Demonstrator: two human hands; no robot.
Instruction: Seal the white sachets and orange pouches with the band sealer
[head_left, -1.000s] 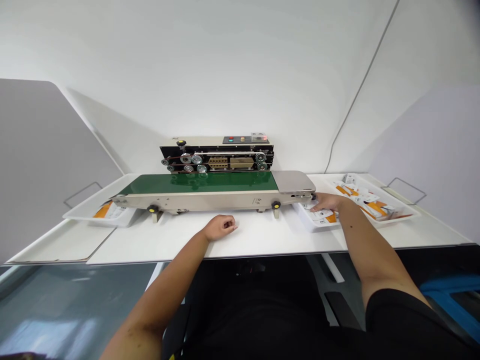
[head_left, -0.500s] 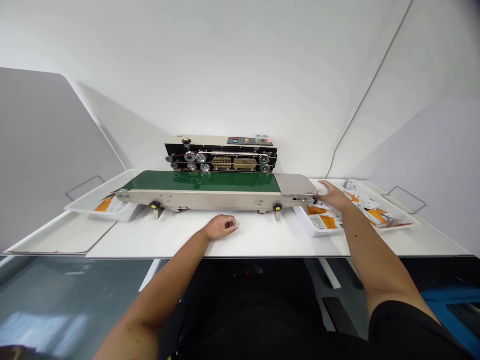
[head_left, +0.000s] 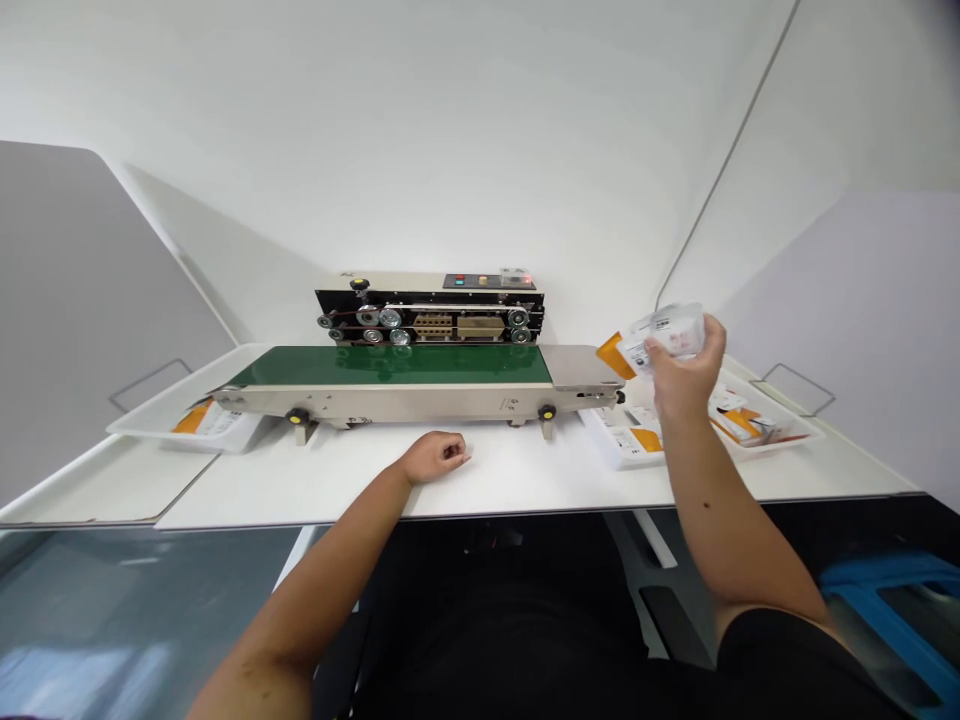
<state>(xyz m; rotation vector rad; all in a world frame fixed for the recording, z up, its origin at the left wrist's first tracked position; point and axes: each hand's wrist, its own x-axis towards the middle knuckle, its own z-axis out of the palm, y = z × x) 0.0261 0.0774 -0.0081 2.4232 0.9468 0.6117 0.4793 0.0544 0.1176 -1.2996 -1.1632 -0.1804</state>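
Observation:
My right hand (head_left: 684, 372) is raised above the right tray, fingers closed on a clear pouch with an orange and white card inside (head_left: 660, 342). It hangs just right of the metal end plate (head_left: 579, 364) of the band sealer (head_left: 427, 352). My left hand (head_left: 435, 456) rests on the white table (head_left: 510, 478) in front of the sealer's green belt (head_left: 397, 364), fingers curled in a loose fist with nothing visible in them.
A white tray (head_left: 806, 432) at the right holds several more orange and white pouches (head_left: 637, 438). Another white tray (head_left: 142, 428) at the left end of the belt holds one pouch (head_left: 201, 418). Grey partitions stand on both sides; a cable runs up the wall.
My right hand has lifted out of the right tray with a pouch, rising up and to the right of the sealer's end plate. The left hand has stayed in place.

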